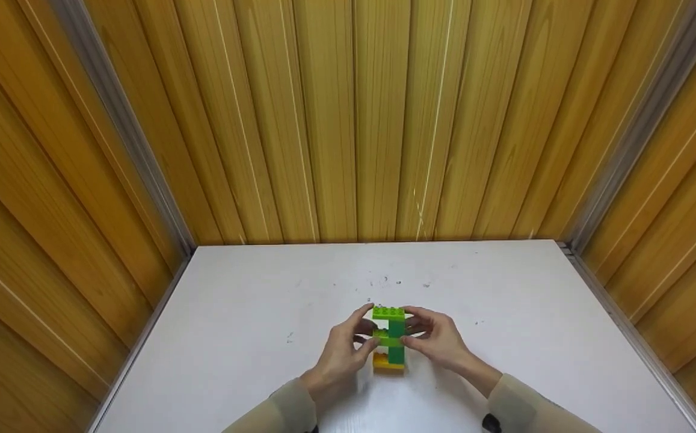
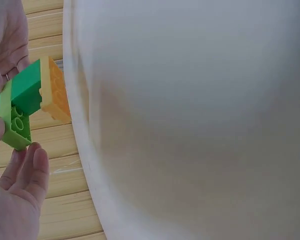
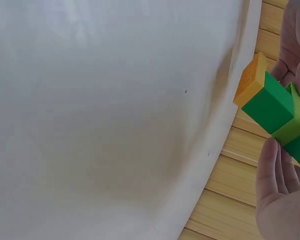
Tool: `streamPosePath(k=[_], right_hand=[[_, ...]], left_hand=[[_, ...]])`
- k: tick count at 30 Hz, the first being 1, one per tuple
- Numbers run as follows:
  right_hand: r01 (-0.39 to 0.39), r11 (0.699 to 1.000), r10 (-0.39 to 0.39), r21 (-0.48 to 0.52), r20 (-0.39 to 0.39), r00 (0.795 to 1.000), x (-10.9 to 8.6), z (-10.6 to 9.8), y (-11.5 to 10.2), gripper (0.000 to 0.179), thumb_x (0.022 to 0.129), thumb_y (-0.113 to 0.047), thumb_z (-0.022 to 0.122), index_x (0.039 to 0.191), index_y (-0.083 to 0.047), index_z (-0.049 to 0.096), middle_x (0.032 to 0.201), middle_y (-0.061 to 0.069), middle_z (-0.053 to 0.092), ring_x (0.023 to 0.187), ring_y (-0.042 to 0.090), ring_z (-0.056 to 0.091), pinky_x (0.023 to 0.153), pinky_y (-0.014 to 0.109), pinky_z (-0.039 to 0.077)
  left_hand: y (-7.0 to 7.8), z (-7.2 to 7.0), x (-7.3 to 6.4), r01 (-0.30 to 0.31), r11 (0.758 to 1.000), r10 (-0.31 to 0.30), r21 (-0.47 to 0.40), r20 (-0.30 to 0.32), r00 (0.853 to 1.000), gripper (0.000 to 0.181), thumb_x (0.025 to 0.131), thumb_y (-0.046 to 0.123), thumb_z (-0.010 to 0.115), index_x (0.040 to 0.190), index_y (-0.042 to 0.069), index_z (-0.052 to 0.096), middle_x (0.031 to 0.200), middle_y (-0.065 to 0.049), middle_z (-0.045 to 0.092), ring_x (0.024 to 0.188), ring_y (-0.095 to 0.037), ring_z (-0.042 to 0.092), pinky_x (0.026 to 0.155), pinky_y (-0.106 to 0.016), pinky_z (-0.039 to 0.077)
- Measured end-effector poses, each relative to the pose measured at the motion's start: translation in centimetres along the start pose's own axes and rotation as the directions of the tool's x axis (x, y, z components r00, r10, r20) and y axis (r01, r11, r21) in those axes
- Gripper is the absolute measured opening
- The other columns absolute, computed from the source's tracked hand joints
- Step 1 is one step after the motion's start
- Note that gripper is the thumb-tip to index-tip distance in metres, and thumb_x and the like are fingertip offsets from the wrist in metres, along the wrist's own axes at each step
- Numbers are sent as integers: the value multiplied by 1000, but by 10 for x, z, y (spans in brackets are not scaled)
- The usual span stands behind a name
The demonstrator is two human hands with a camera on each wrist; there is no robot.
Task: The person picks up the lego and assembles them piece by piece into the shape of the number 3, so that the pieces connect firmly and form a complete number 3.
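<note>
Both hands hold one upright stack of toy building bricks between them, near the front middle of the table. An orange brick (image 1: 388, 368) forms its base. Dark green bricks (image 1: 396, 355) rise along its right side, with a lime green brick (image 1: 390, 341) between them and another lime brick (image 1: 388, 312) on top. My left hand (image 1: 343, 347) pinches the stack's left side, thumb at the middle lime brick. On the right side, my right hand (image 1: 441, 341) grips it with thumb and fingers. The orange brick's underside (image 2: 60, 90) shows in the left wrist view.
A white table (image 1: 251, 300) with small dark marks lies beneath the hands. Wood-patterned panels (image 1: 335, 120) stand behind and at both sides, with grey metal posts (image 1: 131, 126) at the corners.
</note>
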State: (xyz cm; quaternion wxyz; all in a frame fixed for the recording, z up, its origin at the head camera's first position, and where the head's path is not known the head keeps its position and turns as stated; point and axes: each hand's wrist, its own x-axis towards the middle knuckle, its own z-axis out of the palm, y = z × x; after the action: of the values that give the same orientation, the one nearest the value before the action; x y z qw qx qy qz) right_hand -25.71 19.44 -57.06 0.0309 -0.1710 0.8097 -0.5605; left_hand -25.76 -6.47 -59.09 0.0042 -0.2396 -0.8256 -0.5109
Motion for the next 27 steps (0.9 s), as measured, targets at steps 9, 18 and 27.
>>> streamPosePath(k=[9,18,27], right_hand=[[-51,995,51,85,2,999,4,-5,-7,64,97,-7,82,155,8,58,127,27,81,104,19,80,91,19,64],[-84,990,87,113,-23,996,9,-3,-11,63,99,-9,82,156,-2,54,130,24,81,110,29,80,90,24,67],[-78,993,84,91,-68,994,14,-1,-14,69,97,-10,86,159,-6,55,137,24,75,116,32,78,90,26,68]], left_hand=[[3,0,2,-20,999,21,-24,6,1000,74,109,20,74,175,19,40,127,-10,80,108,-14,79,96,-25,65],[8,1,5,42,998,-45,-53,-58,997,73,108,21,76,174,22,44,122,-8,78,105,-10,74,97,-21,62],[17,4,14,159,981,-169,-114,-84,982,74,109,25,75,175,25,41,122,-5,77,103,-11,71,101,-25,64]])
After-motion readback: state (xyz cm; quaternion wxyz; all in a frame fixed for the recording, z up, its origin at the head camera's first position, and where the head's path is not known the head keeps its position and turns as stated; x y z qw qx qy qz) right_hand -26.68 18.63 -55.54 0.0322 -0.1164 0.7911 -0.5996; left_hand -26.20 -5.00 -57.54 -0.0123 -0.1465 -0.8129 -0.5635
